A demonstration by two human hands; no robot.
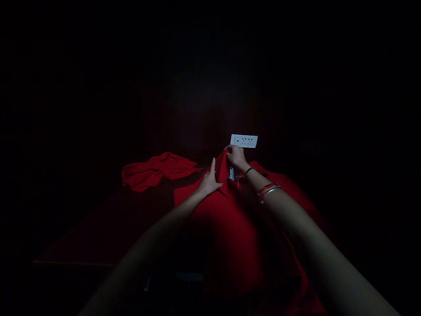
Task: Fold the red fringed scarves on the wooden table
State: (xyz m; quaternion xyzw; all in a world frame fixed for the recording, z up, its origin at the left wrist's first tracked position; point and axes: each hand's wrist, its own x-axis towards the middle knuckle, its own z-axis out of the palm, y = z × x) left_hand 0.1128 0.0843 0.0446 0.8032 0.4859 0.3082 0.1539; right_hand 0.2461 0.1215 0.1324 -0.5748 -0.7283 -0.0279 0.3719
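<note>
A red garment lies over the dark table and hangs down over its front edge; in the gloom I cannot tell its exact kind. My right hand pinches a raised fold of it at the top, with the fingers closed on the cloth. Against the left side of that fold rests my left hand, its thumb and a finger spread apart. A small pale blue piece shows beside the fold, below my right hand.
A crumpled red cloth lies at the back left of the table. More red fabric spreads to the right, behind my right forearm. A white socket plate is on the wall behind. The surroundings are very dark.
</note>
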